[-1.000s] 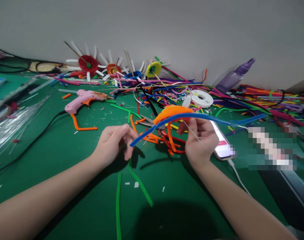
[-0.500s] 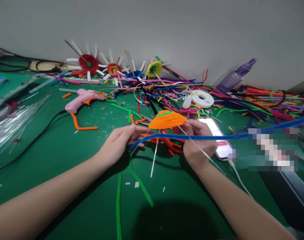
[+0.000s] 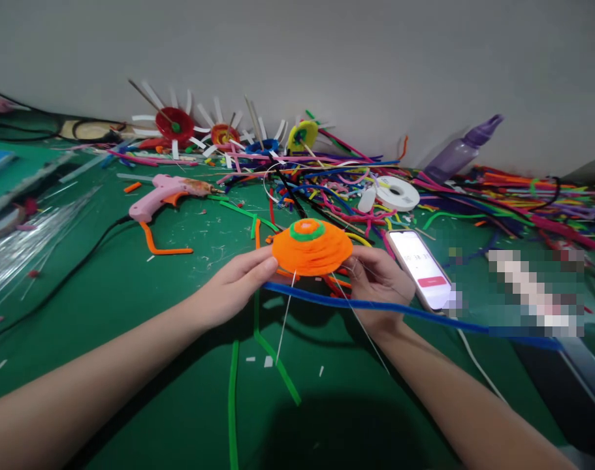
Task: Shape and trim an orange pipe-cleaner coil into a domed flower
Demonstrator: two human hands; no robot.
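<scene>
An orange disc (image 3: 321, 254) with a green ring and a pale orange centre is held above the table between both hands. My left hand (image 3: 243, 281) pinches its left edge, thumb on the near side. At the right edge, my right hand (image 3: 378, 284) grips the disc with bent fingers, partly hidden behind it. Thin white strips (image 3: 286, 320) hang from the underside. A long blue pipe cleaner (image 3: 400, 308) runs from beside my left fingers, under the disc and across my right hand to the right.
A pink glue gun (image 3: 162, 194) lies at the left. Behind are a pile of coloured pipe cleaners, a white spool (image 3: 398, 193) and finished-looking discs with white strips (image 3: 174, 124). A lit phone (image 3: 419, 267) lies right. Green pipe cleaners (image 3: 233, 405) lie in front.
The disc has moved slightly left and lower and tilted so its ringed top shows. My left fingers have closed on its edge. The blue pipe cleaner's right end has swung down.
</scene>
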